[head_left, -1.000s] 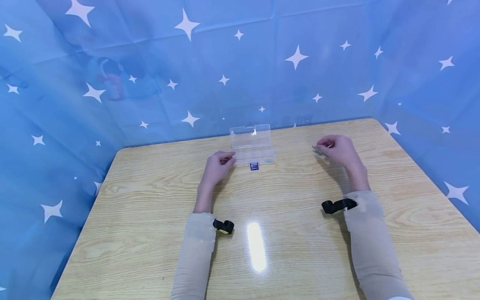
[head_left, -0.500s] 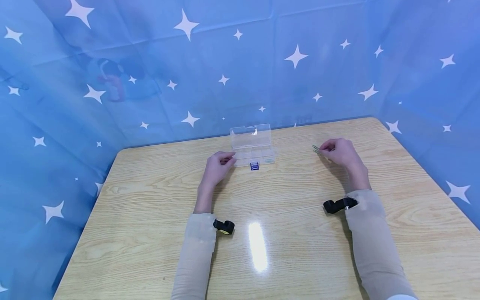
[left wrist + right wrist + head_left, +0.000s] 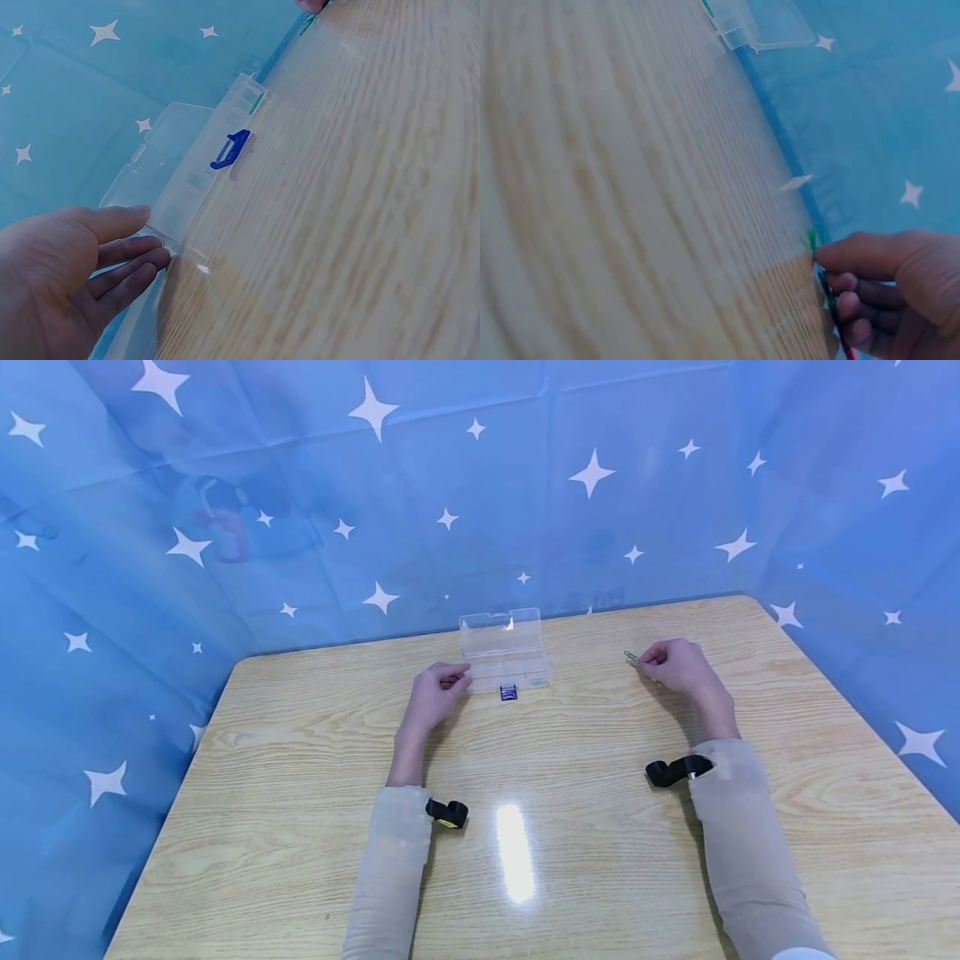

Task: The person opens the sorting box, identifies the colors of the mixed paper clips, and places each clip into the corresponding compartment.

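Clips [image 3: 631, 656], green ones, sit pinched in my right hand [image 3: 678, 666] at the head view's right, the clear box [image 3: 487, 683] open at centre. In the left wrist view my left hand [image 3: 67, 270], thumb and fingers apart, is beside the box, lower left; a nudge could shift it. In the right wrist view, lower right, a loosened pinch could drop the clips.

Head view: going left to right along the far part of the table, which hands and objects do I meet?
Left hand → open clear box → green clips → right hand.
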Motion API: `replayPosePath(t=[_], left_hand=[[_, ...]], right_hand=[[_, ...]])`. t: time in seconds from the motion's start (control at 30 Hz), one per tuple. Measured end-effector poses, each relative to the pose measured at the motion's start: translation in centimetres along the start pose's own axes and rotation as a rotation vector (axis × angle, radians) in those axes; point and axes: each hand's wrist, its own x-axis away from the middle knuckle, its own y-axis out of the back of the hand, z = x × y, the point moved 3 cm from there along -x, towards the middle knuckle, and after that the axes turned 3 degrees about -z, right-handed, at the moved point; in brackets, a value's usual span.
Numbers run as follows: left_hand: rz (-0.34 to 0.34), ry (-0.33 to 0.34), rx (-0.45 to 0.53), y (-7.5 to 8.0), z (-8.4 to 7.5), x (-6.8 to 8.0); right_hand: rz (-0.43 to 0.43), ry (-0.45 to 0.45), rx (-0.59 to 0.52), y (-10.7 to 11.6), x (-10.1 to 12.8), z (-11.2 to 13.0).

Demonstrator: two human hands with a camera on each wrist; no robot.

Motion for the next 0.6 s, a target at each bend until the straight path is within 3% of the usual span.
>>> replayPosePath(t=[0.6], left_hand=[[-0.006, 0.000, -0.019, 0.05, -0.10, 0.02]], right_hand=[[-0.020, 0.012, -0.054, 0.07, 0.16, 0.94]])
